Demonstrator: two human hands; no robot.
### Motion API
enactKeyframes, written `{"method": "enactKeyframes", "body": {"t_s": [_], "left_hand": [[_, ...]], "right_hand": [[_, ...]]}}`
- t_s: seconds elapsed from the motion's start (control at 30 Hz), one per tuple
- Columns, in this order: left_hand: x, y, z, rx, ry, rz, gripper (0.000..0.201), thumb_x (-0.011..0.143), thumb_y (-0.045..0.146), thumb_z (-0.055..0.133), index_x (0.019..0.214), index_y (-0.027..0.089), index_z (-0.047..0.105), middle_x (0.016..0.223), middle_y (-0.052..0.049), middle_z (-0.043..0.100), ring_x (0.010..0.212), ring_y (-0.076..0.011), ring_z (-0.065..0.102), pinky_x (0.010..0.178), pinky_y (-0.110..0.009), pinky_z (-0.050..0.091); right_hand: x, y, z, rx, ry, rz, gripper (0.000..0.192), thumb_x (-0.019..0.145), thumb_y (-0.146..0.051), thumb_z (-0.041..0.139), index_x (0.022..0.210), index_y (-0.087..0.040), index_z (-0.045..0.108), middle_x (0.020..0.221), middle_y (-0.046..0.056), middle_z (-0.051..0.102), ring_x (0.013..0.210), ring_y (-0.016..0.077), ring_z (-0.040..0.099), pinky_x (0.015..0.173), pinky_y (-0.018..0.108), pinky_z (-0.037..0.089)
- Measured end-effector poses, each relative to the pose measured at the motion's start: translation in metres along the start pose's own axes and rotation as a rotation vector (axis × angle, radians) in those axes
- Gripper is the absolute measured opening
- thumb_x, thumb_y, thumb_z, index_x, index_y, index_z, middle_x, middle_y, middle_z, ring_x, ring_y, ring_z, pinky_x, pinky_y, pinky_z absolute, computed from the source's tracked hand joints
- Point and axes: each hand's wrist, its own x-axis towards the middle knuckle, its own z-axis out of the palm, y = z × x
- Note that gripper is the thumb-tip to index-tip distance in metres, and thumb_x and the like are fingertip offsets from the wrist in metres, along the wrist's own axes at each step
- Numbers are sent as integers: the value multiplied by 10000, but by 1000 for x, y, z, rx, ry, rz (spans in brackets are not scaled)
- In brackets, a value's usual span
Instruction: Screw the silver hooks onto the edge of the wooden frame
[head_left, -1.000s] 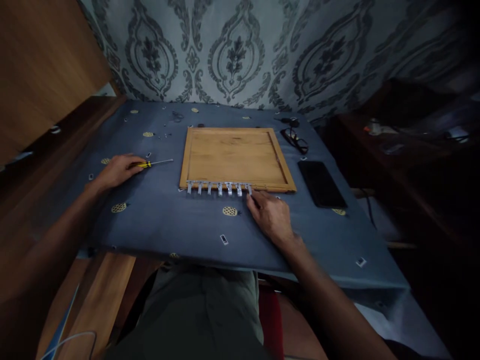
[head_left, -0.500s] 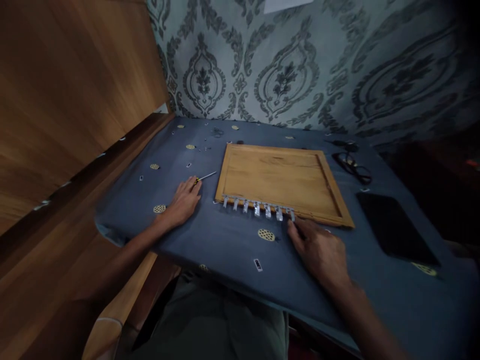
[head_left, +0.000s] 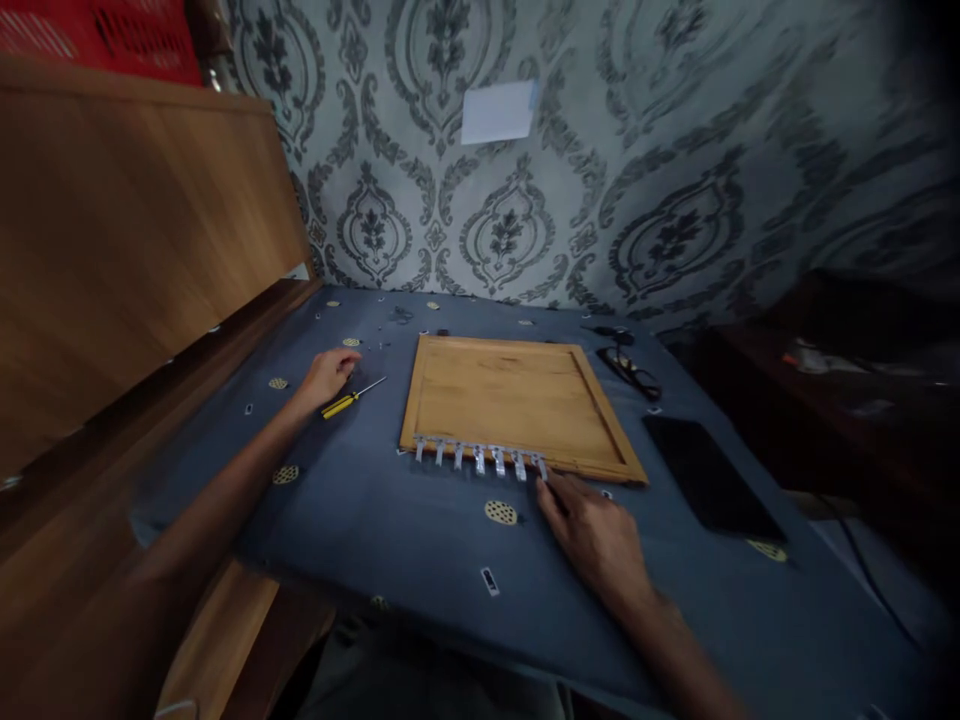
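- Along the near edge of the wooden panel (head_left: 517,395), a metal strip (head_left: 480,460) is lying lined up, seven tabs hanging over toward the person; that placing is looking done.
- At the strip's right end, the right hand (head_left: 596,525) is gripping the last tab, apparently between thumb and finger.
- Whether anything is fastening the strip to the wood is staying too small to tell.
- Beyond the left hand (head_left: 324,380), tiny loose pieces (head_left: 381,346) are lying apart from the panel, evidently not yet joined to anything.
- That hand is reaching toward them, fingers loosely curling; whether it is pinching something, I cannot tell.
- Just beside it, a screwdriver (head_left: 343,404) is lying unheld, its yellow-and-black handle looking like plastic, its slim shaft pointing toward the panel.
- The panel is resting flat on the counter (head_left: 420,570), its grained, honey-coloured face sitting inside a raised rim.
- The tabs are shining thin and narrow; beneath, smooth blue cloth printed with pineapples is covering the counter.
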Motion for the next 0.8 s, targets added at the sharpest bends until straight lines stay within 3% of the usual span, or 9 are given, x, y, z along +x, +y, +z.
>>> {"method": "enactKeyframes", "body": {"t_s": [0.1,0.23,0.5,0.63,0.8], "left_hand": [[31,1,8,22,30,-18,414,970,424,634,1291,163,606,1313,-107,627,1173,-228,635,1019,-462,577],[51,4,20,59,9,-40,392,973,423,629,1274,173,617,1307,-104,631,1164,-221,637,1017,-450,578],[60,-3,14,106,-69,-65,382,971,422,633,1254,166,624,1280,-101,642,1146,-215,643,1004,-443,583],[63,-4,11,123,-105,-93,392,965,421,644,1259,163,620,1271,-98,644,1141,-218,646,993,-439,587],[58,4,9,108,-76,-135,384,960,415,652,1255,171,623,1267,-95,645,1143,-217,647,988,-427,588]], "right_hand": [[0,-2,-3,-1,-6,4,410,1057,-357,398,978,-205,770,812,72,795,663,216,752,561,285,433],[1,-3,-5,22,-13,8,359,1047,-306,416,1037,-218,764,855,69,805,695,202,758,579,270,448],[0,-6,-5,16,-33,31,394,1060,-303,384,1095,-188,759,864,85,803,716,206,757,588,272,445],[0,-8,-8,2,-70,58,380,1053,-296,405,1022,-185,768,860,87,798,710,200,748,591,271,430],[1,-10,-10,3,-102,77,334,1048,-277,440,1102,-187,757,910,80,807,763,196,758,613,262,431]]}}
